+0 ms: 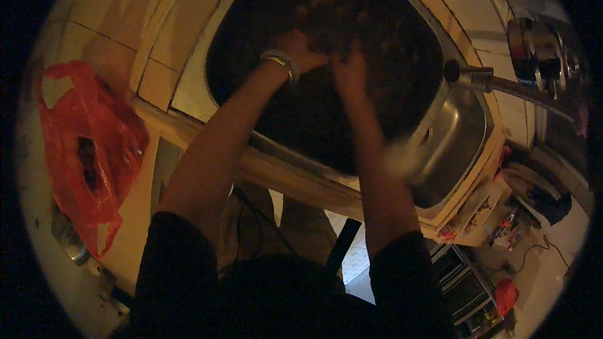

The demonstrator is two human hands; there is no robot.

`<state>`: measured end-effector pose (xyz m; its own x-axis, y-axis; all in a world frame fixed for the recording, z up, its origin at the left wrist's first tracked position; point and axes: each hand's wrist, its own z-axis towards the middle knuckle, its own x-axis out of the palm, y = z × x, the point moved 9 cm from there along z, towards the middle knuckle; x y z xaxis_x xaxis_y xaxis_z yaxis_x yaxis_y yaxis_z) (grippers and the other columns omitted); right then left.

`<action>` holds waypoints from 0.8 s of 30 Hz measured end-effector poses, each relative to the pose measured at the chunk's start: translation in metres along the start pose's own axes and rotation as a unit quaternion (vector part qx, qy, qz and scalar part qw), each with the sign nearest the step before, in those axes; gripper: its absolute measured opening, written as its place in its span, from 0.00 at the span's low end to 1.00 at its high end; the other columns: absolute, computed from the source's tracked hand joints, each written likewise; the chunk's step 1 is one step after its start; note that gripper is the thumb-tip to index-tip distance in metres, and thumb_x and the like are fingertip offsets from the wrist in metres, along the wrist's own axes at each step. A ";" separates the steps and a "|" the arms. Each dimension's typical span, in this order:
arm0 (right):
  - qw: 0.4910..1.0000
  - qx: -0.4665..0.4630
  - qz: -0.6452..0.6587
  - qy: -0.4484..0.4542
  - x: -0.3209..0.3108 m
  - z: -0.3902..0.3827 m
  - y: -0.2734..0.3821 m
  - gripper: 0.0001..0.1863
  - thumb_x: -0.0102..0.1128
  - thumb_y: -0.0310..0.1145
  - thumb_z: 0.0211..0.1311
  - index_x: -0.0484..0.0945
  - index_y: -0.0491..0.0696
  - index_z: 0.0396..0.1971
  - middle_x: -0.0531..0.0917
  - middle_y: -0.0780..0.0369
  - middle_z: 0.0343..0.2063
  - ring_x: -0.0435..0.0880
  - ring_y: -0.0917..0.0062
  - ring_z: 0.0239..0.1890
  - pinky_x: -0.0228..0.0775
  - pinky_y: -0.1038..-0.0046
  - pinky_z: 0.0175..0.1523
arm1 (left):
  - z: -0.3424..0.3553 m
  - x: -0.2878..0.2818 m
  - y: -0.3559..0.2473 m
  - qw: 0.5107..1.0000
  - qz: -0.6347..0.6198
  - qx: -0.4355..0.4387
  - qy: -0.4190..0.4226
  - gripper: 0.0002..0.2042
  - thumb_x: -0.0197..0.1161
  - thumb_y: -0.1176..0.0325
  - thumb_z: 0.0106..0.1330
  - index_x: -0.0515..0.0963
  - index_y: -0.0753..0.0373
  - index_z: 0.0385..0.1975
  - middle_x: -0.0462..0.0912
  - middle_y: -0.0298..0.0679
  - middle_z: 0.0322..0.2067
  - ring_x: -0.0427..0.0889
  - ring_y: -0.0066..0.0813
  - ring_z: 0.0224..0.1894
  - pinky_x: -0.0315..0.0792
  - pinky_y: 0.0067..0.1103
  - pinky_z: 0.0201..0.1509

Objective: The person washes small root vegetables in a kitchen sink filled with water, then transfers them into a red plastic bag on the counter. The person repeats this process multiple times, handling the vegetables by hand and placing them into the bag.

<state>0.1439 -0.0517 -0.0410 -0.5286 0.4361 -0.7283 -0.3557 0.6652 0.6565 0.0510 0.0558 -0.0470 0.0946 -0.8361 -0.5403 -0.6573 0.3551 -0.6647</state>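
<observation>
A wide, dark, round-cornered surface or vessel with a pale metal rim spreads before me, and its dim contents show only as faint brownish lumps. Over its middle my left hand, with a light band on the wrist, has its fingers closed and pointing right. Close beside it, my right hand bends its fingers inward, almost meeting the left. Both sets of fingertips fade into the dark, so whatever they grip cannot be made out.
A steel sink basin lies to the right, with a faucet reaching over from its far side. Stacked metal pots stand at the far right. A red plastic bag sits at left. Small packages crowd the right counter edge.
</observation>
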 end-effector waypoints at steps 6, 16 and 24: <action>0.985 0.087 0.087 0.117 -0.034 -0.019 0.024 0.28 0.56 0.40 0.58 0.64 0.44 0.56 0.79 0.57 0.39 0.78 0.67 0.43 0.71 0.67 0.47 | -0.043 -0.041 -0.017 0.985 -0.094 0.086 -0.117 0.24 0.67 0.51 0.47 0.78 0.57 0.43 0.82 0.41 0.29 0.81 0.32 0.30 0.75 0.26 0.37; 0.819 0.052 0.483 0.306 -0.070 -0.062 0.094 0.27 0.57 0.41 0.59 0.63 0.46 0.56 0.80 0.63 0.37 0.76 0.81 0.37 0.69 0.80 0.39 | -0.082 -0.038 -0.054 0.849 -0.515 0.063 0.099 0.17 0.55 0.56 0.64 0.73 0.57 0.49 0.76 0.30 0.30 0.69 0.12 0.24 0.64 0.10 0.25; 0.871 0.118 0.359 0.314 -0.063 -0.072 0.077 0.17 0.53 0.46 0.61 0.78 0.46 0.38 0.81 0.64 0.28 0.74 0.85 0.26 0.68 0.81 0.34 | -0.089 -0.059 -0.072 0.874 -0.421 0.243 -0.001 0.14 0.51 0.60 0.67 0.76 0.62 0.42 0.79 0.32 0.36 0.76 0.19 0.38 0.70 0.17 0.43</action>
<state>0.0940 -0.0716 0.0699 -0.8933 0.4230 0.1520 0.3687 0.4962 0.7860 0.0259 0.0419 0.0786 0.3930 -0.8860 0.2459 0.0403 -0.2506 -0.9673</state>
